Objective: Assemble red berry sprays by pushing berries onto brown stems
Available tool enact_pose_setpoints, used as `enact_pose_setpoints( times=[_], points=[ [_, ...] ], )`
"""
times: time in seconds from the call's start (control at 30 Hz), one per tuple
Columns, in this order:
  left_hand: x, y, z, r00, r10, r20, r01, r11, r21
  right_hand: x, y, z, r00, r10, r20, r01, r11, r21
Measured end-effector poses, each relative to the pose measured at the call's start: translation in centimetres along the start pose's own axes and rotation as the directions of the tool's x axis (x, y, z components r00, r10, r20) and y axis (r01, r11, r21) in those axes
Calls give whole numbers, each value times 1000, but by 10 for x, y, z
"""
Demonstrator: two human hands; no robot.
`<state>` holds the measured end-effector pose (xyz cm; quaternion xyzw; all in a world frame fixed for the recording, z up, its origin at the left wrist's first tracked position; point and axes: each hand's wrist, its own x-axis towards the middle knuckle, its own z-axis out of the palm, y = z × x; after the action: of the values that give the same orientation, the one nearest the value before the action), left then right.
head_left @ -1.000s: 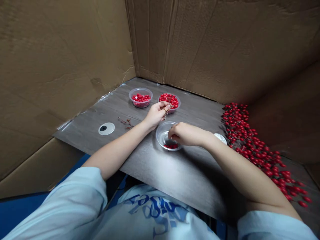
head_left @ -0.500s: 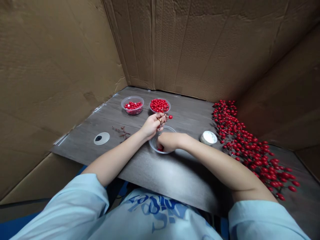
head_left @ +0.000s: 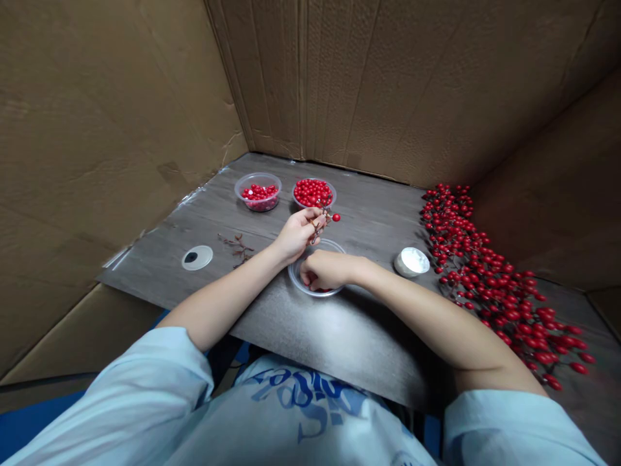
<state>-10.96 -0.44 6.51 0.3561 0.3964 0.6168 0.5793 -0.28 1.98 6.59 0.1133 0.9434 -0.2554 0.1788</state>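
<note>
My left hand (head_left: 295, 236) pinches a thin brown twig (head_left: 316, 226) with a single red berry (head_left: 336, 217) at its tip, above the rim of a clear plastic bowl (head_left: 323, 242). My right hand (head_left: 325, 270) is inside that bowl, its fingers curled down, and it hides most of the bowl's contents. Only a little red shows under the hand. Whether those fingers hold anything is hidden. Just beyond my left hand stands a clear tub (head_left: 314, 180) full of loose red berries.
A second clear tub (head_left: 259, 175) of red berries stands to the left on the grey wood-grain table (head_left: 349, 336). Bare twigs (head_left: 237, 251), a round grommet (head_left: 197, 257), a small white-filled container (head_left: 412, 262) and a heap of red berry sprays (head_left: 485, 272) lie around. Cardboard walls (head_left: 388, 84) surround the table.
My left hand has moved from over the far tub toward the near bowl, and the berry on its twig now shows clearly. My right hand has moved lower in the bowl, and the view has shifted.
</note>
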Motion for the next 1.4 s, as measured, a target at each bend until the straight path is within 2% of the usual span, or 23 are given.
enact_pose_setpoints(
  times=[0.2,0.37,0.73,0.87,0.97,1.07,1.23,1.33,1.4],
  points=[
    [2,0,-1,998,18,-60,-15,999,44,-6,1,-2,997,32,-74,-34,999,-26],
    [5,-4,-5,996,73,-49,-71,997,44,-4,3,-2,995,1,-98,0,1000,7],
    [4,-2,-4,993,102,-57,-99,994,52,10,0,-1,997,-24,-67,23,1000,-10],
    [5,-3,-6,990,130,-52,-128,991,49,-2,-1,-5,985,26,-168,-20,999,36],
    [6,-3,-8,987,155,-53,-152,987,58,-22,-2,-13,948,117,-295,-78,987,139],
    [7,-4,-10,983,177,-39,-173,982,78,-37,0,-17,897,153,-415,-65,974,217],
    [7,-5,-12,981,192,-21,-190,979,74,-40,8,-10,801,222,-556,-2,929,369],
    [5,-5,-10,979,201,-15,-199,976,91,-41,12,-5,725,304,-618,44,875,482],
    [3,-3,-8,981,195,-16,-192,974,122,-46,13,-3,651,377,-659,94,822,562]
  ],
)
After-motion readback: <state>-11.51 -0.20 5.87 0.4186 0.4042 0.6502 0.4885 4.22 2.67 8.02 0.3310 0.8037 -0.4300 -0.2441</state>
